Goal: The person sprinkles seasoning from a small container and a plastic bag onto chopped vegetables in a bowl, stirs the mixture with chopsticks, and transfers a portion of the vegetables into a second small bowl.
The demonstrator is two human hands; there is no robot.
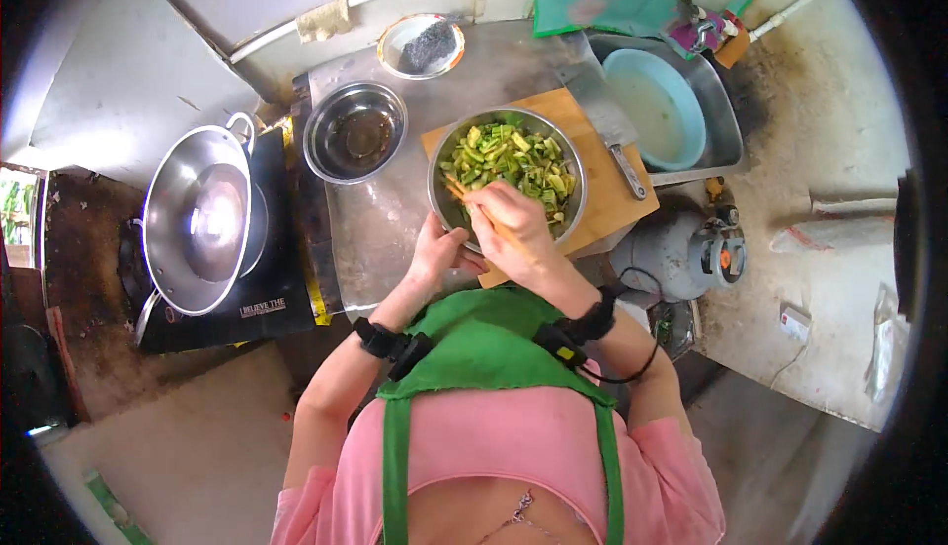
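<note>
Over centre counter: right hand [511,221] clenched on chopsticks [472,201] in steel bowl [506,176] of chopped greens [513,160]; left hand [436,249] grips bowl's near rim. Left, empty bowl [355,131]; wok [200,217] further left.

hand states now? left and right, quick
Left hand: closed on the rim of the steel bowl of chopped green vegetables.
Right hand: closed on chopsticks, tips in the vegetables.

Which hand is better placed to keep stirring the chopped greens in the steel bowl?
Right. The right hand holds chopsticks with tips in the greens, above the steel bowl. The left hand grips the bowl's near rim, steadying it.
</note>
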